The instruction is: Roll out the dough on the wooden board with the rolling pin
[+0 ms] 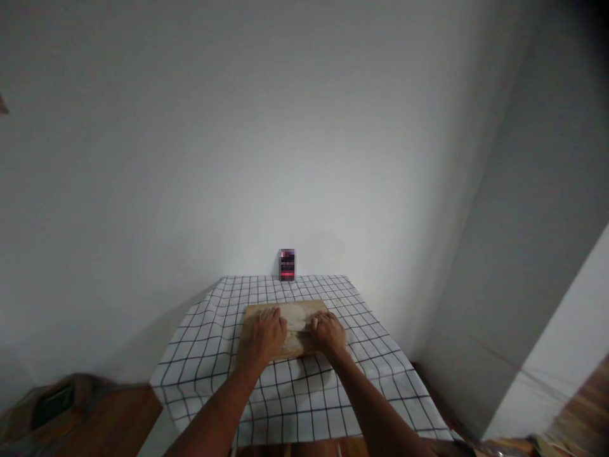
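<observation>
A wooden board (295, 350) lies on the cloth-covered table, with pale, flattened dough (294, 313) on its upper middle part. My left hand (270, 330) is over the left part of the board, its fingers curled down. Over the board's right edge, my right hand (328, 329) is closed with knuckles up. Between the two hands runs a thin pale strip that looks like a rolling pin (299, 331). Both palms hide most of it, and its ends are covered.
A white cloth with a dark grid (380, 362) covers the table. At its far edge, against the white wall, stands a dark, blurred-out package (287, 265). A brown box-like object (57, 406) sits low on the left. Another wall rises on the right.
</observation>
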`<state>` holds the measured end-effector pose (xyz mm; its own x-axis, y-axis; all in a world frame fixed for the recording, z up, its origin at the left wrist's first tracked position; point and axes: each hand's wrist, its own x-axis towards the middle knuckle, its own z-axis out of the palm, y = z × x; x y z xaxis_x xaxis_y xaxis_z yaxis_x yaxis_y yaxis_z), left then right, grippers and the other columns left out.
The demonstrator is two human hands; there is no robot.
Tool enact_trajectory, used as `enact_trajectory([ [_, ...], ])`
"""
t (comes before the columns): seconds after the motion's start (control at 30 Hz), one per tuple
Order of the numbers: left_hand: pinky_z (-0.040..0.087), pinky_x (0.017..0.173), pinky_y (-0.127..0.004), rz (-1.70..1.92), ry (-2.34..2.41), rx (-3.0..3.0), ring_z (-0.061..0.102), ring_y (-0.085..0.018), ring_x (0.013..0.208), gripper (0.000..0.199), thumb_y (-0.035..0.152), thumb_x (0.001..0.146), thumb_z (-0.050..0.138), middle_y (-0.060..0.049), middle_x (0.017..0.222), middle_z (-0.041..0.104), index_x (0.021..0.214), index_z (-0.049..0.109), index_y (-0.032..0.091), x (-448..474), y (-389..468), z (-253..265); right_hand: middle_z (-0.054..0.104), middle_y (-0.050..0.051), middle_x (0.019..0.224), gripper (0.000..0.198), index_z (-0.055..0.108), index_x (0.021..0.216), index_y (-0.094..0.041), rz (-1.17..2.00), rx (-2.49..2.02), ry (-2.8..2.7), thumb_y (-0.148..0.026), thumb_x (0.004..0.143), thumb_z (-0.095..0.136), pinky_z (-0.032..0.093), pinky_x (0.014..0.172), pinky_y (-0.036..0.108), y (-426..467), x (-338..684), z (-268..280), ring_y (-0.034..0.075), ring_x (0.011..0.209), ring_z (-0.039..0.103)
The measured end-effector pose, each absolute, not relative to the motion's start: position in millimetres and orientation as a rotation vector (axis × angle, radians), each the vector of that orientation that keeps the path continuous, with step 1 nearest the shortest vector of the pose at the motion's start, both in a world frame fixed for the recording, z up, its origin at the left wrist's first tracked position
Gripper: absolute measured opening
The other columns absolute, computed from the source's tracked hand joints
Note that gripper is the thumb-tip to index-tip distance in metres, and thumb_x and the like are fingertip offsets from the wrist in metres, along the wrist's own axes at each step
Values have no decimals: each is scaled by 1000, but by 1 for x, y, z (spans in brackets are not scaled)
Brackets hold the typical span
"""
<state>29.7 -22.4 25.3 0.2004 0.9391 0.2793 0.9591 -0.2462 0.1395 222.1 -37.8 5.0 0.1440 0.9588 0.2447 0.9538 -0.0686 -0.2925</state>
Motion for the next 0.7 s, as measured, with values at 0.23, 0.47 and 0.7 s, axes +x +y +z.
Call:
enact_trajectory([
  [0.23,42,138,-49,-503,-1846,-2372,57,-30,161,53,26,113,41,-12,166,68,156,71,21,24,-25,8,74,9,157,49,82,137,-21,31,-2027,-1827,-27,116,39,46,128,36,-38,221,-4,25,157,58],
  [0.47,43,135,-46,-454,-1862,-2364,64,-31,153,49,27,112,44,-15,159,73,150,76,21,32,-7,19,73,10,159,46,82,136,-23,19,-2027,-1858,-27,116,41,45,128,39,-18,224,-4,27,155,60],
  [0.7,46,126,-59,-396,-1952,-2409,69,-36,143,50,28,113,39,-19,145,80,142,80,20,41,48,19,78,14,148,51,80,131,-21,126,-2106,-1857,-29,119,31,55,115,41,21,233,7,28,140,71],
])
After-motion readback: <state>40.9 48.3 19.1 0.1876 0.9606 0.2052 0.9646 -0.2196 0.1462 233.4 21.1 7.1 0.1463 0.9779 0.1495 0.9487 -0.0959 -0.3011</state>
